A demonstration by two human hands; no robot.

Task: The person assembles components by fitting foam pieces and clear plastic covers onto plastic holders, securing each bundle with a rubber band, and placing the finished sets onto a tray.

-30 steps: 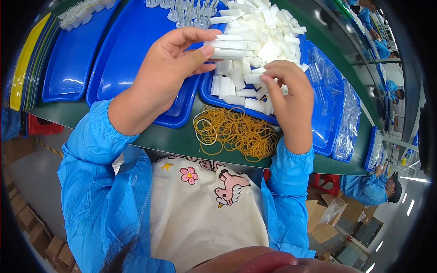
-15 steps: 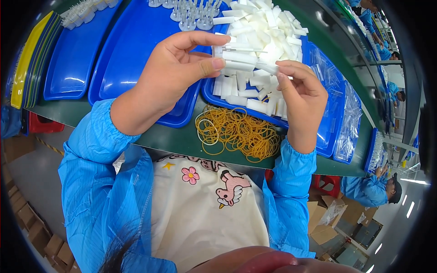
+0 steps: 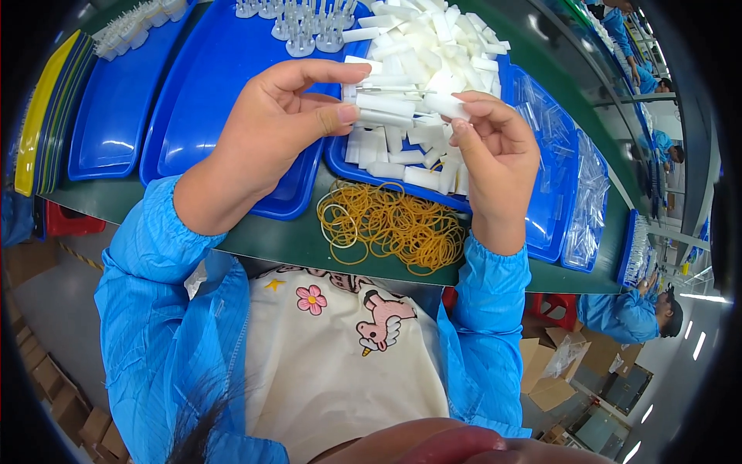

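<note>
My left hand pinches the end of a clear plastic pin holder between thumb and fingers, its thin metal pins pointing right. White foam sleeves cover some of the pins. My right hand grips a loose white foam sleeve between thumb and fingertips, close to the pin tips. Whether it touches a pin, I cannot tell. Both hands are above a blue tray heaped with white foam pieces.
Tan rubber bands lie before the tray. Left is a large blue tray with pin holders, then a narrower tray and stacked trays. Clear plastic pieces fill trays at right. A co-worker sits far right.
The whole view has shifted slightly. My right hand has drawn the foam sleeve's end a little up, and the sleeve is now tilted near the pin tips. My left hand keeps its hold.
</note>
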